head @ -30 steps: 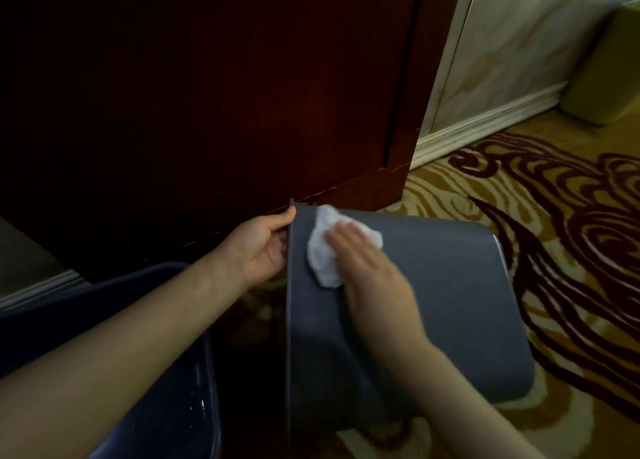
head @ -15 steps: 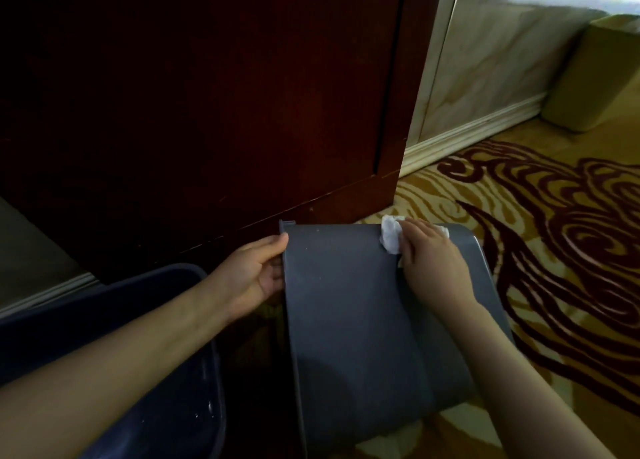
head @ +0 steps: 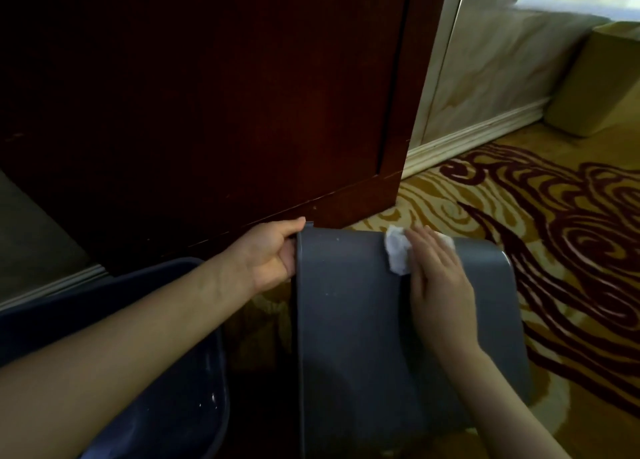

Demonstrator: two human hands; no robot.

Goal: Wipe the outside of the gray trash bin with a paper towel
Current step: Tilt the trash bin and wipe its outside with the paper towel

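Note:
The gray trash bin [head: 349, 320] lies tipped on its side on the carpet, its rim to the left and its base to the right. My left hand [head: 273, 254] grips the rim at its upper corner. My right hand [head: 438, 278] lies flat on the bin's upturned side near the far edge. It presses a crumpled white paper towel [head: 398, 254] against the plastic; part of the towel is hidden under the fingers.
A dark blue plastic tub [head: 166, 389] sits under my left forearm, close to the bin's rim. A dark wooden door [head: 207, 94] stands right behind the bin. Patterned carpet [head: 554, 216] spreads to the right, with a tan bin [head: 595, 80] by the wall.
My right hand swept the towel from the rim end rightward along the bin's far edge, then drew back a little to the left. The left hand kept its grip on the rim.

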